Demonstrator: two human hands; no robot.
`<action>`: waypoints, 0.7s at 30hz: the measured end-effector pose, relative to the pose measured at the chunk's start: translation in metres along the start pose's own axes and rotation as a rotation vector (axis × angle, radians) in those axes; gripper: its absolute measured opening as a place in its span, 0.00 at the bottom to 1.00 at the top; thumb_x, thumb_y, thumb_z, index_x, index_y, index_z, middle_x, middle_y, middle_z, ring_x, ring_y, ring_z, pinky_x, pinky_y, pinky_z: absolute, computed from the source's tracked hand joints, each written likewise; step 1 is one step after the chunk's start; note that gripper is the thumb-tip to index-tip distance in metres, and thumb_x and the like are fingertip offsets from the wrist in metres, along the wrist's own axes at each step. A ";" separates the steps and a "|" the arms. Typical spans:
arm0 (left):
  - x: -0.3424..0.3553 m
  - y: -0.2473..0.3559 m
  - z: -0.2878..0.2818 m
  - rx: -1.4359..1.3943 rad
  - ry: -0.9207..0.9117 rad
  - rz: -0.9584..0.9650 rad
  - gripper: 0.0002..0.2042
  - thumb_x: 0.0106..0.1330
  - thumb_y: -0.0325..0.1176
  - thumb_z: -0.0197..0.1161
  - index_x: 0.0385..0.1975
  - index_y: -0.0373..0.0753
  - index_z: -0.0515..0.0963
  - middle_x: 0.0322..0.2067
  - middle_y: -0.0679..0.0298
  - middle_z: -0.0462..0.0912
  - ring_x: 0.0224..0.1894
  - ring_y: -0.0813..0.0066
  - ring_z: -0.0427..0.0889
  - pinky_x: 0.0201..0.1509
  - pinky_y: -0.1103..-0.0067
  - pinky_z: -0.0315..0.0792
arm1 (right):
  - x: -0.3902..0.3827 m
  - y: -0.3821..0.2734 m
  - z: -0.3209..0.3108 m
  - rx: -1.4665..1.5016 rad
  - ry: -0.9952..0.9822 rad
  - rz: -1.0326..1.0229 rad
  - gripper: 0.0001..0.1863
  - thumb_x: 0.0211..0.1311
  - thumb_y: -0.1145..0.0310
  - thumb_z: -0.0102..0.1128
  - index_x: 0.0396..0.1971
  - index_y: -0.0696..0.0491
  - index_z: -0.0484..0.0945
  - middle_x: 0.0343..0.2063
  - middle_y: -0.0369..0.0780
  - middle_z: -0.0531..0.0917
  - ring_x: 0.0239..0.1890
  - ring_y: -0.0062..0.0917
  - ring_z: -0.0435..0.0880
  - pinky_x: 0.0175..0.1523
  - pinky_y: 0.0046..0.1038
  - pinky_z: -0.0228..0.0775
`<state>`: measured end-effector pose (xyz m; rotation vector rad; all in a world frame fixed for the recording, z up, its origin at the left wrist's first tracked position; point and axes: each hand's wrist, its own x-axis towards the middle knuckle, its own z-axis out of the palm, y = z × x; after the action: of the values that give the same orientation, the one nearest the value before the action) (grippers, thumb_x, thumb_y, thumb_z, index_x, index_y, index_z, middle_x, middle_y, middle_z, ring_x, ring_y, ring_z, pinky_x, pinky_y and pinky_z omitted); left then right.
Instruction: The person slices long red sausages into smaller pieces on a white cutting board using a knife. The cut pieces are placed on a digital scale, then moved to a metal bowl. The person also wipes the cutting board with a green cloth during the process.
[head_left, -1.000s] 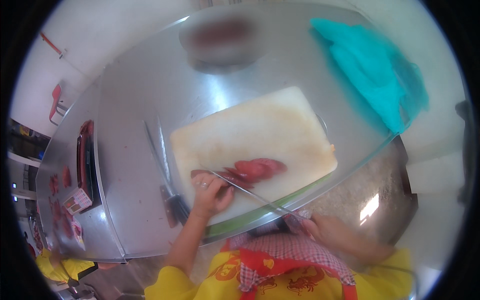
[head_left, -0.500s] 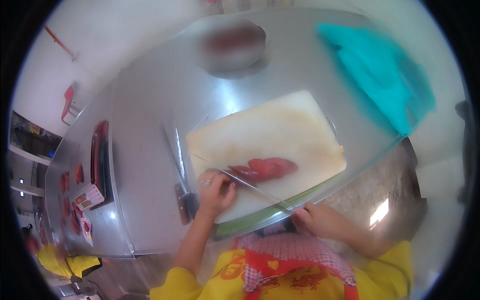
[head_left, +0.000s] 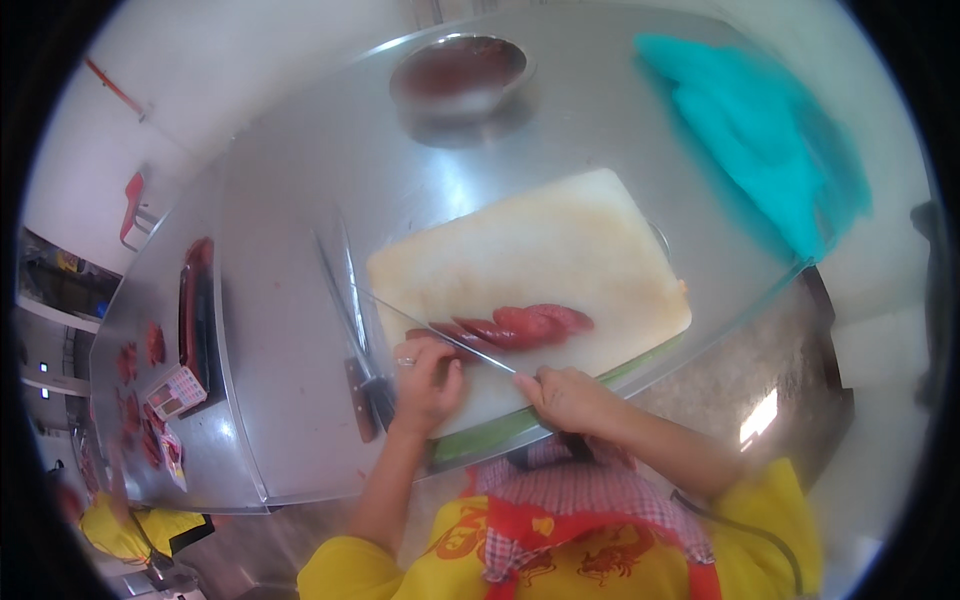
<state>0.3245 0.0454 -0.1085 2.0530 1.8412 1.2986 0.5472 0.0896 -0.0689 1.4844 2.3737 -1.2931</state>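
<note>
My right hand is wrapped round the handle of a long thin knife, whose blade runs up and leftward across the white cutting board. Beneath the blade lies raw red meat, cut into overlapping slices toward the right. The curled fingers of my left hand, which wears a ring, press on the meat's left end, close to the blade. That end is partly covered by the fingers. Left of the board lie a brown-handled knife and a second long tool with a dark handle.
A metal bowl of red meat stands at the back. Teal cloth or plastic lies at the far right. On the left are a scale, a dark tray and meat pieces. Green material shows under the board. A yellow-clothed person is at lower left.
My right hand has pushed the knife forward and leftward, so its tip now reaches beyond the board's left edge. My left hand stays on the meat. The view has shifted slightly.
</note>
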 end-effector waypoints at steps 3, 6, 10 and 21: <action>0.002 0.000 -0.006 0.042 0.035 -0.030 0.10 0.48 0.25 0.65 0.30 0.37 0.74 0.32 0.57 0.76 0.38 0.57 0.72 0.45 0.68 0.66 | -0.014 0.000 -0.018 0.080 -0.067 -0.021 0.32 0.72 0.46 0.36 0.30 0.63 0.75 0.23 0.58 0.80 0.30 0.54 0.81 0.39 0.46 0.73; 0.004 -0.001 -0.009 0.091 0.007 -0.053 0.09 0.48 0.25 0.64 0.29 0.37 0.74 0.31 0.58 0.76 0.39 0.56 0.72 0.45 0.68 0.66 | -0.051 0.005 -0.031 0.046 -0.075 0.013 0.32 0.72 0.46 0.36 0.30 0.64 0.75 0.24 0.60 0.79 0.30 0.54 0.80 0.40 0.47 0.73; 0.004 -0.002 -0.010 0.118 -0.023 -0.055 0.09 0.48 0.25 0.63 0.29 0.37 0.74 0.31 0.58 0.76 0.39 0.56 0.71 0.44 0.68 0.66 | -0.083 0.016 -0.033 0.021 -0.067 0.054 0.32 0.72 0.47 0.37 0.31 0.65 0.74 0.24 0.60 0.79 0.29 0.55 0.80 0.39 0.47 0.72; -0.003 -0.003 -0.003 0.078 0.050 -0.089 0.10 0.46 0.24 0.65 0.29 0.38 0.74 0.31 0.58 0.77 0.39 0.56 0.73 0.46 0.67 0.67 | -0.009 -0.009 -0.001 0.010 -0.148 -0.029 0.29 0.74 0.52 0.34 0.33 0.64 0.75 0.28 0.57 0.80 0.33 0.54 0.80 0.39 0.47 0.73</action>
<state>0.3203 0.0420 -0.1097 1.9668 2.0105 1.2874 0.5458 0.0816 -0.0590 1.3115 2.3064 -1.3716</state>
